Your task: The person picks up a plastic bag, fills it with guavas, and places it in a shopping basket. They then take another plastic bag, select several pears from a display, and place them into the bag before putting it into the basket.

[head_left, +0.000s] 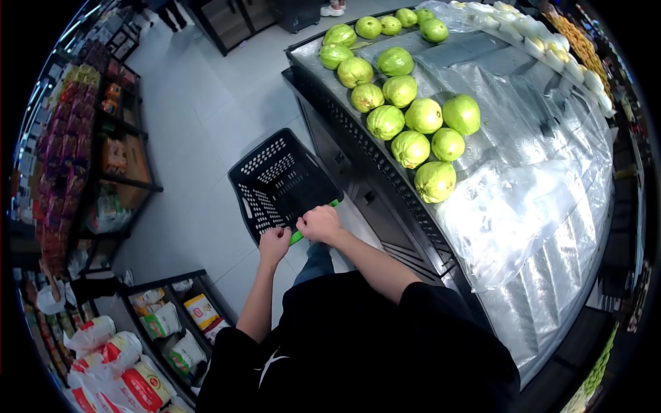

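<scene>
Both hands are on the near side of a black shopping basket point(286, 179) with perforated walls. Its inside looks empty. A green handle point(297, 237) runs along the near rim. My left hand point(276, 242) is closed at the handle's left end. My right hand point(319, 224) is wrapped round the handle a little further right, its fingers closed. Green guavas point(410, 149) lie on the display stand to the right of the basket, out of reach of either hand.
The display stand point(523, 289) with crumpled clear plastic fills the right side. Shelves with packaged goods point(65, 148) stand at the left. Low shelves with bags point(162, 320) are at the lower left. A person's legs point(167, 14) show at the top.
</scene>
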Tool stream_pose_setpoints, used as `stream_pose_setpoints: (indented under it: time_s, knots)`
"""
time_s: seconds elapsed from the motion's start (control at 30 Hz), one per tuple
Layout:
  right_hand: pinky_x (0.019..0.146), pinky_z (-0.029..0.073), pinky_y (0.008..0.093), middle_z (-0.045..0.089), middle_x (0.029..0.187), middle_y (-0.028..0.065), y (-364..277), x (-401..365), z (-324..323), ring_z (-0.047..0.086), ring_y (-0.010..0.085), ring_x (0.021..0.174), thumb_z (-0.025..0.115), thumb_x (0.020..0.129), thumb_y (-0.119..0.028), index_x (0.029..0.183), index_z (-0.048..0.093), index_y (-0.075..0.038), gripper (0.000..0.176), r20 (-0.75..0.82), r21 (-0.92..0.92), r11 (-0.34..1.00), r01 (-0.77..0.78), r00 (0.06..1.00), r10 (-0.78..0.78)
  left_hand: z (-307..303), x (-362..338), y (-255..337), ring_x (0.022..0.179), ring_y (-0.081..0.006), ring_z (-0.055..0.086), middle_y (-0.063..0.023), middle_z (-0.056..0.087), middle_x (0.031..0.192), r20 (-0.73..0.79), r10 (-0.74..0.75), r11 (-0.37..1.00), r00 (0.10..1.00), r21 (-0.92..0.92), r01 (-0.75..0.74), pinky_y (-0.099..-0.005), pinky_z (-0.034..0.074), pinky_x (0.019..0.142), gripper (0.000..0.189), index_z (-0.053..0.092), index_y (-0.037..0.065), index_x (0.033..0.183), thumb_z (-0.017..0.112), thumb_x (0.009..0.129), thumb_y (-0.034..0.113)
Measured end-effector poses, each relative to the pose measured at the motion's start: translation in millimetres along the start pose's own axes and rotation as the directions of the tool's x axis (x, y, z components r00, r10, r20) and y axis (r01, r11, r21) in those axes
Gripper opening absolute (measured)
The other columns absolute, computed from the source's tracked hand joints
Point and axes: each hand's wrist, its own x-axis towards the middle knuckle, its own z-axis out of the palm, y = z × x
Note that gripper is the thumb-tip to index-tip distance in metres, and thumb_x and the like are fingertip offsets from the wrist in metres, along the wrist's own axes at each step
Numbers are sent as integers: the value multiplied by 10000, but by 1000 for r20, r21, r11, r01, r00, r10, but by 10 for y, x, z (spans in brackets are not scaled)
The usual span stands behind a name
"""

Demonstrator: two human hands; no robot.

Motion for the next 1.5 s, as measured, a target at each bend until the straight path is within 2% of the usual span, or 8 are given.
stream_pose_setpoints:
  time_s: [0.23, 0.47, 0.63, 0.8, 0.93, 1.03, 1.23, 1.5]
  knots:
    - [890, 513, 418, 697, 881, 140, 30, 105, -28, 664, 314, 917, 603, 866, -367, 853, 728, -57, 335, 1, 112, 993, 20, 1000, -21, -228, 299, 75, 559, -231, 676, -140, 633, 636, 475, -84, 984, 876, -98, 148, -367, 519, 536, 462, 664, -38, 890, 495, 1000, 377]
    - [863, 539, 398, 661, 1016, 113, -37, -675, -575, 656, 302, 942, 650, 900, -195, 1046, 673, -46, 209, -429, 411, 892, -186, 824, 370, -433, 701, 303, 911, -390, 677, -198, 707, 914, 667, 335, 863, 666, 66, -501, -477, 528, 808, 298, 692, 61, 1013, 521, 935, 291]
    - [699, 546, 271, 711, 913, 83, 46, -1567, -1442, 675, 130, 759, 657, 908, -47, 1049, 684, -15, 147, -714, 596, 745, -299, 227, 662, -555, 897, 894, 857, -331, 696, -131, 724, 872, 705, 425, 783, 567, 28, -622, -436, 542, 774, 237, 699, 76, 996, 623, 886, 272]
    - [718, 547, 322, 689, 1084, 107, 465, -2456, -2365, 668, 195, 841, 649, 899, -78, 1142, 654, -26, 248, -873, 487, 696, -528, -283, 396, -484, 782, 1533, 721, -303, 676, -130, 695, 817, 576, 673, 670, 464, -208, -713, -395, 531, 680, 162, 679, 46, 971, 651, 887, 182]
    - [843, 534, 395, 665, 1078, 144, 852, -2940, -2394, 661, 280, 913, 661, 875, -99, 1135, 656, -30, 269, -959, 279, 362, -889, -240, 149, -388, 429, 1934, 712, -236, 688, -124, 699, 821, 523, 767, 610, 371, -418, -673, -334, 535, 650, 147, 679, 27, 990, 666, 881, 125]
    - [842, 513, 404, 674, 1012, 149, 950, -3136, -2398, 651, 291, 895, 679, 889, -146, 1064, 668, -20, 215, -861, 289, 298, -910, -111, 496, -309, 60, 2145, 731, -171, 687, -95, 701, 833, 445, 836, 542, 322, -572, -616, -278, 531, 622, 148, 685, 10, 1002, 685, 863, 63]
    - [627, 441, 222, 626, 799, -7, 255, -3163, -2860, 529, 47, 684, 665, 971, -171, 934, 641, -16, 160, -889, 440, 893, 93, -93, 448, -429, -874, 2887, 1079, -269, 607, -160, 575, 1241, 81, 961, 252, 263, -647, -720, -345, 544, 811, 617, 568, 17, 1249, 831, 692, 37]
    - [685, 455, 206, 638, 861, -5, -274, -3414, -2443, 559, 39, 769, 699, 931, -70, 971, 623, -9, 105, -660, 751, 430, 501, 587, 469, -593, -1733, 3520, 1230, -372, 533, -174, 598, 1219, 128, 987, -91, -101, -83, -992, -459, 449, 1003, 807, 529, 16, 1349, 862, 622, 125]
